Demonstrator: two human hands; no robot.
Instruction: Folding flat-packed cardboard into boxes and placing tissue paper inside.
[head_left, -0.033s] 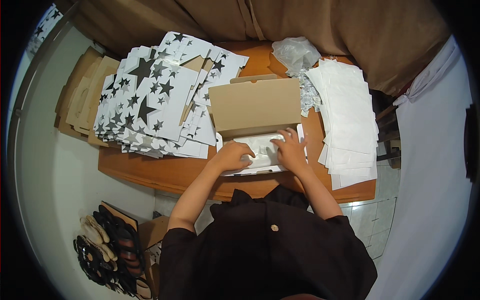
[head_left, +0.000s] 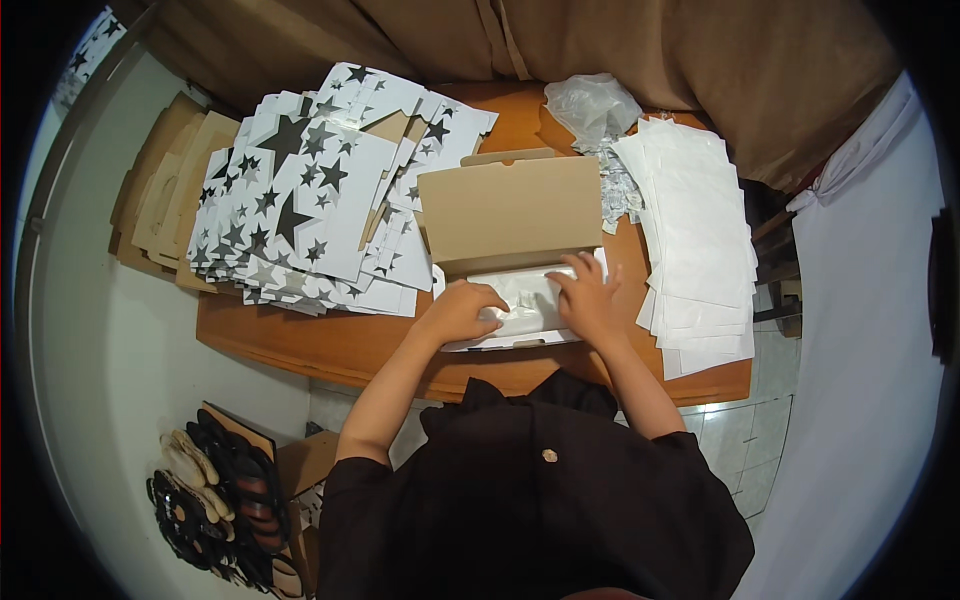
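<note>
An open cardboard box (head_left: 512, 210) stands on the table in front of me, its brown lid raised at the back. White paper (head_left: 525, 300) with a creased, shiny surface lies inside; what it covers is hidden. My left hand (head_left: 460, 315) rests on the paper's left end, its fingers bent and the thumb apart from them. At the right end my right hand (head_left: 590, 303) touches the paper with spread fingers. Neither hand grips anything.
Flat star-printed cardboard pieces (head_left: 290, 200) are stacked at the left, by plain brown cardboard (head_left: 180, 200). White paper sheets (head_left: 695, 230) lie at the right, near a clear plastic bag (head_left: 592, 105) and small packets (head_left: 620, 190). Sandals (head_left: 225, 500) sit at the lower left.
My right hand has shifted slightly to the right, and its fingers have moved a little. My left hand is nearly still.
</note>
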